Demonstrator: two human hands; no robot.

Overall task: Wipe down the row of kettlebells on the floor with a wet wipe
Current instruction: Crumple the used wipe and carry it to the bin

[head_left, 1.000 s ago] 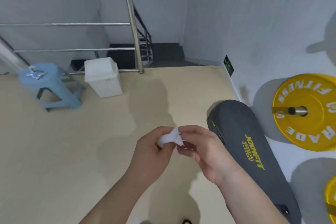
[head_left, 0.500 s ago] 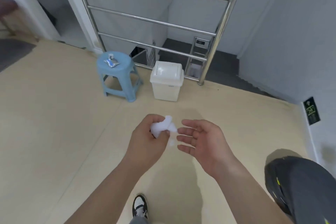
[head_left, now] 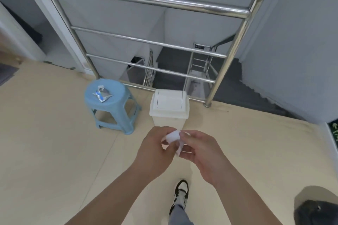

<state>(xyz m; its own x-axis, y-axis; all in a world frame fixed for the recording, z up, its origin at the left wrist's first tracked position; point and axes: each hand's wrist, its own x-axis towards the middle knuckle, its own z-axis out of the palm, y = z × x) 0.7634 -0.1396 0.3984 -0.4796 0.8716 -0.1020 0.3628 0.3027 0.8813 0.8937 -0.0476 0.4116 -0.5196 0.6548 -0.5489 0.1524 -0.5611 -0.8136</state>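
A crumpled white wet wipe (head_left: 172, 139) sits between both hands at chest height over the beige floor. My left hand (head_left: 154, 149) grips it from the left, fingers curled round the wad. My right hand (head_left: 198, 153) pinches its right side, a loose strip of wipe hanging down between the fingers. No kettlebells are in view.
A white swing-lid bin (head_left: 169, 108) stands just beyond my hands. Left of it is a light blue plastic stool (head_left: 113, 105) with a torn foil wipe packet (head_left: 102, 95) on top. A steel railing (head_left: 146, 0) guards the stairwell behind. A dark grey pad (head_left: 316, 210) lies at lower right.
The view has turned left and closed in on the bin and stool. My right hand, which hung open beside the wipe half a second ago, now pinches it again.
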